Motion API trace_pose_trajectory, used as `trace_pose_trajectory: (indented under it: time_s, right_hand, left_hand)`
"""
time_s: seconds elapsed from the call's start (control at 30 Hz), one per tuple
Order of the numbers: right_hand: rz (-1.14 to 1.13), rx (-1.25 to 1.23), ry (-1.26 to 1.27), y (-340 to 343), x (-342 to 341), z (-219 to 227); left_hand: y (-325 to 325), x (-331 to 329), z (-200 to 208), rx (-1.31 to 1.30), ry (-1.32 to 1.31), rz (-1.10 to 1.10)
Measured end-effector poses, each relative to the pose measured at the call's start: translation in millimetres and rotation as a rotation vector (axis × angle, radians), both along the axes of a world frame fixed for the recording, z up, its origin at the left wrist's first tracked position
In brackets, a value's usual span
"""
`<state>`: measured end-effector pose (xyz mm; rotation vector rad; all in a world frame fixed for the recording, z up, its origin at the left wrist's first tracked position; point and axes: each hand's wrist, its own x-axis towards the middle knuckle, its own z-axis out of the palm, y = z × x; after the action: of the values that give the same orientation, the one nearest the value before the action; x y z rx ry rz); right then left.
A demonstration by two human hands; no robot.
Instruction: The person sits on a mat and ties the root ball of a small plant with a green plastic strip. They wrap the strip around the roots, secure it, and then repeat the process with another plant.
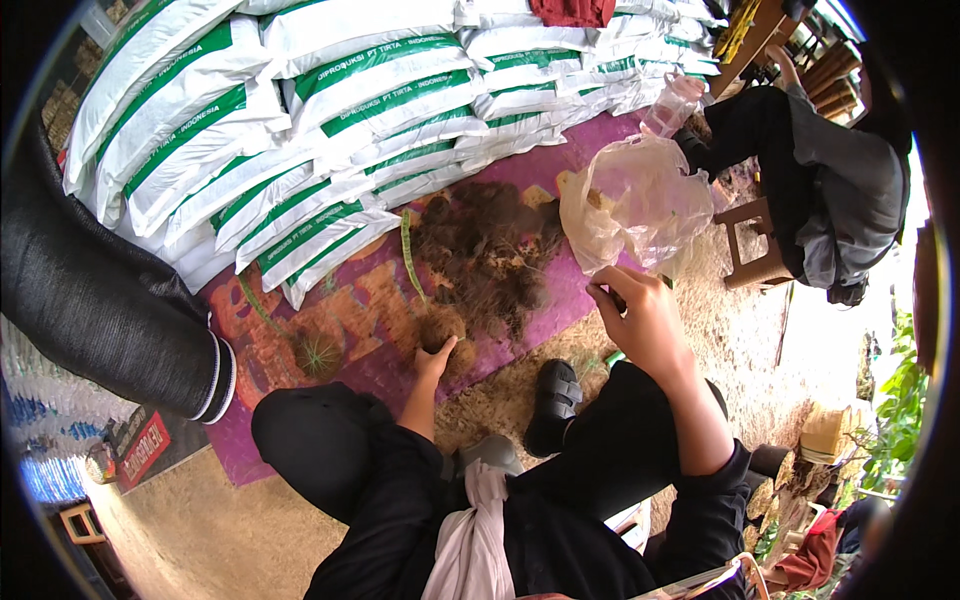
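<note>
My left hand [433, 362] is closed on a round brown fibre ball [440, 326], its thumb lying across the near side. From the ball's top a long green stem [409, 255] leans away from me. To the right, my right hand [643, 318] is raised with its fingers curled together, close by the lower edge of a clear plastic bag [640, 205]. Whatever those fingers pinch is too small to make out. A second fibre ball [317, 353] with thin green spikes sits left of my left hand. Loose dark brown fibre [490, 245] lies heaped beyond the held ball.
Under the work spreads a purple and orange printed sheet [555, 325]. White and green sacks [390, 100] are stacked along its far side. A big black roll [95, 270] stands at the left. Another person [840, 170] sits at the far right by a brown stool [752, 245].
</note>
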<state>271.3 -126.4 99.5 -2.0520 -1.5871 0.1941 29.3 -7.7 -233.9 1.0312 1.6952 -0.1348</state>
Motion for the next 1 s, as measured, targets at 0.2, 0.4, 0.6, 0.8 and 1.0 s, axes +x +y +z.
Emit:
trace_pose_trajectory:
  time_s: [0.2,0.4,0.6,0.8,1.0]
  right_hand:
    - [0.020,0.050,0.002,-2,-4,7]
    - [0.008,0.046,-0.032,-1,1,7]
    - [0.003,0.130,-0.046,2,9,8]
    - [-0.002,0.231,-0.031,25,19,3]
    - [-0.013,0.247,-0.018,63,4,4]
  left_hand:
    - [-3,19,1,0.018,0.059,0.020]
    - [-5,26,20,-0.138,-0.090,-0.015]
    - [-10,19,64,-0.161,-0.161,-0.043]
    - [-8,4,116,-0.146,-0.562,-0.089]
    - [-1,-27,180,0.078,-0.701,0.043]
